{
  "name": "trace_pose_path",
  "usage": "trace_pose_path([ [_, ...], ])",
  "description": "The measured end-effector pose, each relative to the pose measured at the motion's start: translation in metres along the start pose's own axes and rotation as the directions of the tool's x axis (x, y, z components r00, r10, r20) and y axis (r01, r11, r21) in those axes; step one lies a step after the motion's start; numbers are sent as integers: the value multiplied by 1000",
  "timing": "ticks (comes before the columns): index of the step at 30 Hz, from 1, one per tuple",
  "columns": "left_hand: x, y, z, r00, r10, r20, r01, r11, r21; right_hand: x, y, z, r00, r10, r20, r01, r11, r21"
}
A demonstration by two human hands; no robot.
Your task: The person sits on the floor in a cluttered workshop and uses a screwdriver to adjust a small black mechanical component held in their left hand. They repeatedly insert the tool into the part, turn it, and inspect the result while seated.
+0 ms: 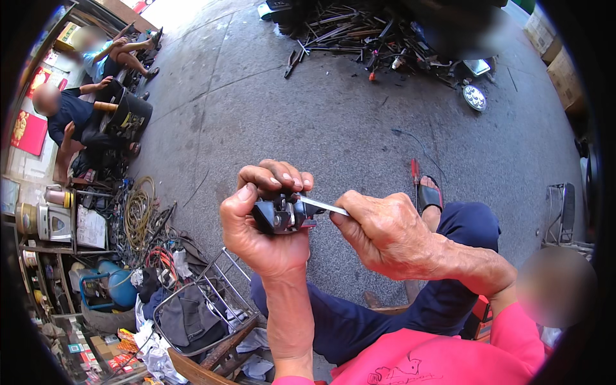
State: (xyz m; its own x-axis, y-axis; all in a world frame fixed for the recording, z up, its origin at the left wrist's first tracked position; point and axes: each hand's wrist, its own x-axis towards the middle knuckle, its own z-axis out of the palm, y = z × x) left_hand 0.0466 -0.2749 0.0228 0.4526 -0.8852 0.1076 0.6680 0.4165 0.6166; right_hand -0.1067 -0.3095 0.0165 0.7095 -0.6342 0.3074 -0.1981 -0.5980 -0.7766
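My left hand is closed around a small black mechanical part with silver metal pieces and a bit of red on it. The palm faces up and the fingers curl over its far side. My right hand grips a thin silver metal tool, most of it hidden in the fist. The tool's far end reaches the top of the black part, but its tip is too small to tell whether it touches. Both hands are held above my lap.
Beyond lies a heap of dark metal rods and scrap, with a round lamp beside it. A red-handled screwdriver is by my foot. Two people sit at the far left near a black bucket. A metal-framed rack stands at lower left.
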Motion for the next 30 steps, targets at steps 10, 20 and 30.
trace_pose_path([
  [10, -2, 1, 0, 999, 31, 38, -31, 1000, 1, -2, 0, 4, 997, -72, 10, 72, 997, 38],
  [20, -4, 3, -1, 959, -190, 211, 226, 960, -163, 9, -5, -21, 885, 1, 466, -287, 789, 543],
  [30, -1, -13, 1, 952, -187, -244, 192, 981, -2, 8, 16, -1, 996, 83, -37, -85, 995, -43],
])
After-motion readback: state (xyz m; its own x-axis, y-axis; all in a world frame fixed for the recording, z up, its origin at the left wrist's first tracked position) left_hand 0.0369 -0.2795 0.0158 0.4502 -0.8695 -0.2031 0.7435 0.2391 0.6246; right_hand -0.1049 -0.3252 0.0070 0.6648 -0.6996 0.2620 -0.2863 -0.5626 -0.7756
